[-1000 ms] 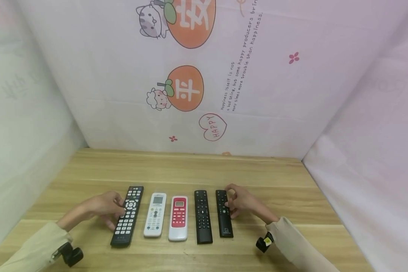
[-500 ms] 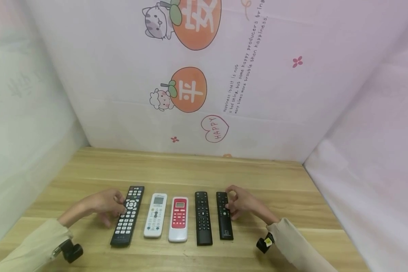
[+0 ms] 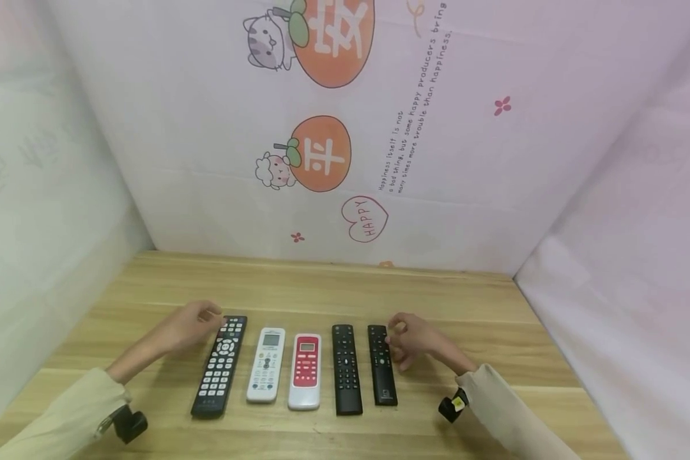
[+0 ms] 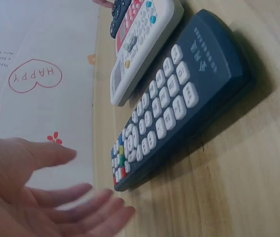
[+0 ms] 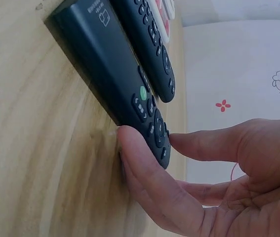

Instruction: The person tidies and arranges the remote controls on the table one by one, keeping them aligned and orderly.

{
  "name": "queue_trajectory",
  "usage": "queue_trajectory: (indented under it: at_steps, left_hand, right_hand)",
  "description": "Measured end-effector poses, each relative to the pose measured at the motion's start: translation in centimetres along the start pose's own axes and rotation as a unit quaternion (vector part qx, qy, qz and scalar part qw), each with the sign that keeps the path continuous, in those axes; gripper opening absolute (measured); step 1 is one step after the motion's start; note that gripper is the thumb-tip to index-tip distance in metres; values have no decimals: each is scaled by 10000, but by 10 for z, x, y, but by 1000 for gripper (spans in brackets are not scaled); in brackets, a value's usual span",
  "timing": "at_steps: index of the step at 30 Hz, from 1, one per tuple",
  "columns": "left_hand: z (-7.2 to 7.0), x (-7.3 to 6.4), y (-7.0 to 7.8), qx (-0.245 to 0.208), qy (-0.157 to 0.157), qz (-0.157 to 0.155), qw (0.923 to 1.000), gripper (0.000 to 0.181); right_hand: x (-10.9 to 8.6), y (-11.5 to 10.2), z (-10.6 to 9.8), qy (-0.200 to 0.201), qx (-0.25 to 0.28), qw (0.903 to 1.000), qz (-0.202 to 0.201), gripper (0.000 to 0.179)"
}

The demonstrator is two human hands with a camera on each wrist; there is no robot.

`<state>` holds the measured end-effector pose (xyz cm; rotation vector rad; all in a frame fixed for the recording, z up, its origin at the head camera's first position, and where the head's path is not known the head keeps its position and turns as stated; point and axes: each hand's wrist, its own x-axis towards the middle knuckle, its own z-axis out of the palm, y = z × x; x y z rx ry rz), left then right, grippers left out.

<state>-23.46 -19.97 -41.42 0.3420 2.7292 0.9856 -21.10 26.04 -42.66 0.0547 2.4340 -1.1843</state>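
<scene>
Remote controls lie in a row on the wooden table, all pointing away from me. My left hand (image 3: pixel 191 327) is at the far end of the large black remote (image 3: pixel 209 404); in the left wrist view its loosely extended fingers (image 4: pixel 56 195) hold nothing. At the row's right end lies a small black remote (image 3: pixel 385 392). Beside its right edge is my right hand (image 3: pixel 418 340), and the right wrist view has thumb and fingers (image 5: pixel 159 187) spread loosely around its far end. Whether they touch it is unclear.
Between the two outer remotes lie a white remote (image 3: pixel 266 365), a red-and-white remote (image 3: pixel 303 398) and another black remote (image 3: pixel 347 404). A printed white cloth (image 3: pixel 437 230) rises behind the wooden table (image 3: pixel 299 287). White cloth also stands at both sides.
My left hand has left the side of the large black remote and moved forward to its far end. The right hand has shifted slightly right from the small black remote.
</scene>
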Motion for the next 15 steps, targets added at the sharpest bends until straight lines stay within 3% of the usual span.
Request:
queue_trajectory:
  at_steps: [5, 9, 12, 15]
  left_hand:
    - [3, 9, 1, -72, 440, 447, 9980, 46]
    - [2, 22, 1, -69, 798, 985, 9919, 46]
    - [-2, 30, 1, 124, 938, 1400, 9856, 49]
    - [-6, 38, 4, 433, 1029, 1709, 9789, 54]
  right_hand:
    - [2, 0, -6, 254, -279, 9993, -48, 32]
    - [7, -1, -17, 658, -844, 9935, -392, 33]
    - [12, 0, -26, 1103, -1318, 9810, -899, 35]
    - [18, 2, -33, 1589, -1591, 9611, -1607, 34]
